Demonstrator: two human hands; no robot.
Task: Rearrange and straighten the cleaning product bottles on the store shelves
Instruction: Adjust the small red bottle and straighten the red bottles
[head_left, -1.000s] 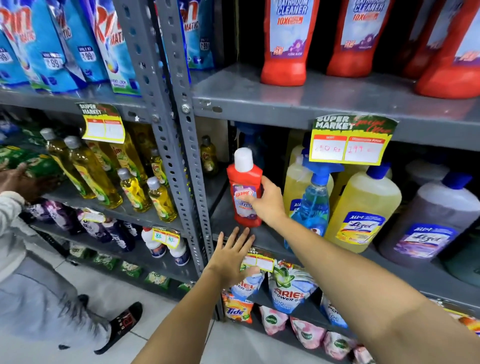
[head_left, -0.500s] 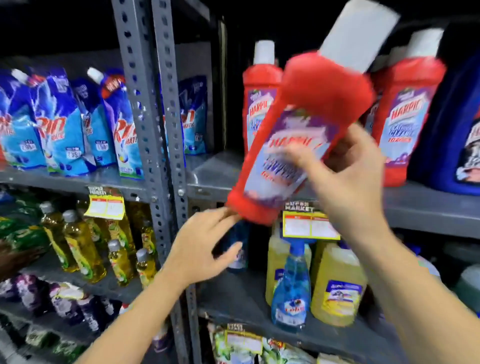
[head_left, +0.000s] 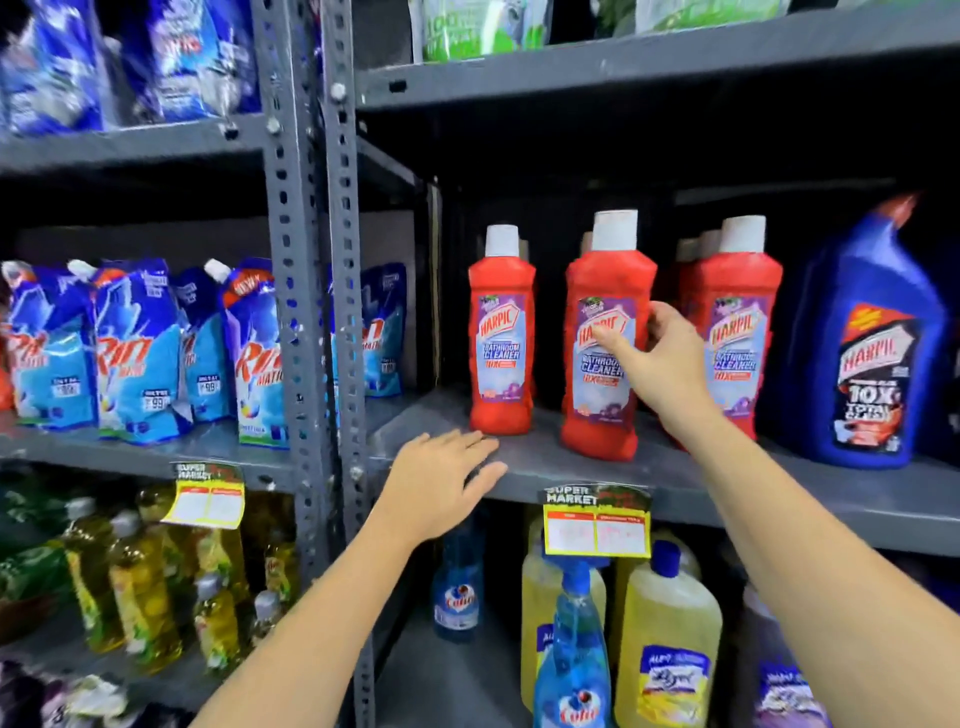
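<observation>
Three red Harpic bathroom cleaner bottles with white caps stand upright on the grey middle shelf (head_left: 545, 457). My right hand (head_left: 655, 358) grips the middle red bottle (head_left: 602, 322), thumb across its label and fingers round its right side. The left red bottle (head_left: 501, 332) stands apart from it, the right red bottle (head_left: 743, 322) close beside my hand, with more caps behind. My left hand (head_left: 441, 480) hovers open, palm down, at the shelf's front edge below the left bottle.
A large blue Harpic bottle (head_left: 872, 358) stands at the right. Blue detergent pouches (head_left: 135, 353) fill the left bay beyond the perforated uprights (head_left: 317, 312). Below are yellow cleaner bottles (head_left: 667, 639), a blue spray bottle (head_left: 571, 670) and a price tag (head_left: 597, 525).
The red bottle was lifted from the lower shelf, swung up tilted, and now stands upright on the middle shelf in my right hand. The view rose. My left hand moved up to the shelf edge.
</observation>
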